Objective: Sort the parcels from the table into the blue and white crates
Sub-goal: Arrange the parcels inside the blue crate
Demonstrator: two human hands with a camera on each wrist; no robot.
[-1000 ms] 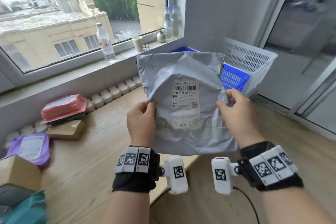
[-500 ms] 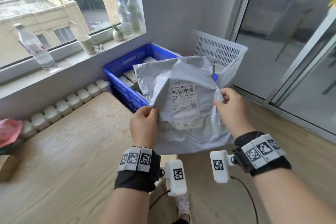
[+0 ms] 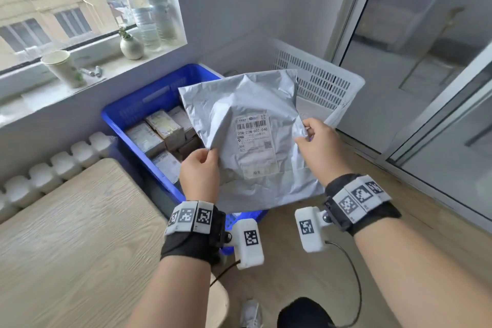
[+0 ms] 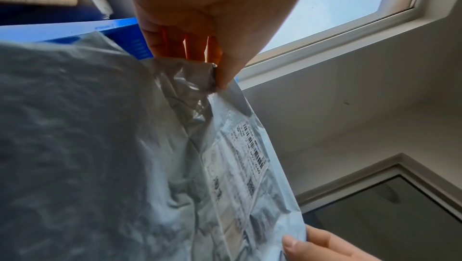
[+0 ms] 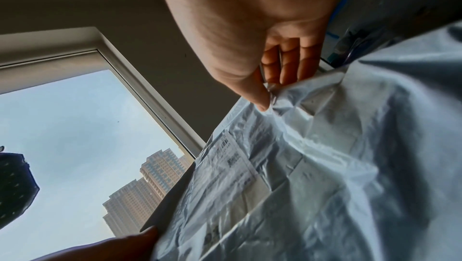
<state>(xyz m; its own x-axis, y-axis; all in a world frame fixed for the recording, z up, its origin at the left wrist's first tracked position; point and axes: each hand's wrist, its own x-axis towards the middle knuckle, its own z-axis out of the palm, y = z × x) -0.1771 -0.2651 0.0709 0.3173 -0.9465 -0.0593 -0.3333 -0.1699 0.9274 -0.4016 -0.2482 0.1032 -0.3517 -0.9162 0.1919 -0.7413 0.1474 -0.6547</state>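
Both hands on grey parcel. My left hand pinches its left edge, right hand pinches the right edge, label facing me. Since a second ago I've turned from table; parcel now hangs over blue crate, white crate just behind.

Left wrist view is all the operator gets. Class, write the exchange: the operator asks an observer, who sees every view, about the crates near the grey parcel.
Operator: I see only a blue edge. What's inside?
Observer: The blue crate already holds several labelled boxes.
Operator: Is there a white crate?
Observer: Yes, the white crate stands right of the blue one, partly hidden behind the grey parcel.
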